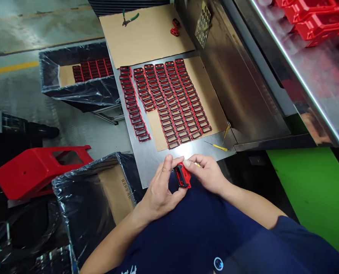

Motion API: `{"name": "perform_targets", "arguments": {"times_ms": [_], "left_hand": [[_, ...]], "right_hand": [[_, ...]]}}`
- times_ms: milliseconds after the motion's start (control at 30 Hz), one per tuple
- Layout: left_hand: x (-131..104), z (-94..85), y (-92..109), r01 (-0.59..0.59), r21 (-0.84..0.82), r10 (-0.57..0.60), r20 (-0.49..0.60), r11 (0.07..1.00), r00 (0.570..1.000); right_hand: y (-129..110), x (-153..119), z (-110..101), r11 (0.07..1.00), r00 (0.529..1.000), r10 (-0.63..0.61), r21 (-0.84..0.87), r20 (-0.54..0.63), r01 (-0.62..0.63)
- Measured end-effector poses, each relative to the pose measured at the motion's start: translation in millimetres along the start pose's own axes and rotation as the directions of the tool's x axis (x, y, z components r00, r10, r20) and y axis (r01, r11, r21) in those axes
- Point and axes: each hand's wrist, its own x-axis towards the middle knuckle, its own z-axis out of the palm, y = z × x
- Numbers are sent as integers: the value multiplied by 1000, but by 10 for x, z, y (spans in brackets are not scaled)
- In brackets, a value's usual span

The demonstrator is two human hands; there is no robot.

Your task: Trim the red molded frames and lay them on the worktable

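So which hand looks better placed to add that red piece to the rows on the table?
Probably the left hand: it already pinches the red piece, and the rows lie ahead of it. The right hand seems occupied with a thin yellow tool.

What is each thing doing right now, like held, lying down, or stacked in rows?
Left hand: gripping the red part.
Right hand: pinching a thin yellow tool, touching the red part.
Red part: held between both hands, off the table.
Red frames: lying flat in rows on cardboard.
Yellow screwdriver: lying loose on the metal table.
Green pliers: lying on the far cardboard.
Lined box: open, holding rows of frames.
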Motion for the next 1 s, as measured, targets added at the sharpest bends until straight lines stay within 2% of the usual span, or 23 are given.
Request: {"name": "perform_targets", "arguments": {"times_ms": [67,167,400,600,733,800,867,933,1000], "left_hand": [[0,2,3,12,-1,-12,-15,1000,1000],[-11,5,-8,28,-15,-29,-38,999,999],[-23,19,-47,41,-84,-42,-11,996,999],[-38,30,-77,23,-151,-22,9,988,1000],[-85,21,-93,130,-302,-126,35,944,991],[-110,10,-98,229,-429,-215,83,874,973],[-119,-3,-100,336,-578,-299,162,743,940],[-105,-12,-96,433,-703,-361,261,565,895],[-72,-14,-87,488,-777,-396,334,397,855]], "right_hand": [[51,24,-36,996,1000,30,86,-5,-30],[78,6,-81,975,994,92,198,53,-101],[-6,-74,-81,956,975,141,233,171,-179],[-43,-51,-43,955,974,96,257,204,-147],[4,-72,-75,992,983,-14,125,183,-9],[37,-90,-103,993,980,-115,9,165,115],[61,-103,-135,954,956,-249,-129,157,270],[66,-108,-165,849,891,-413,-273,189,452],[49,-110,-187,693,798,-547,-399,253,601]]}}
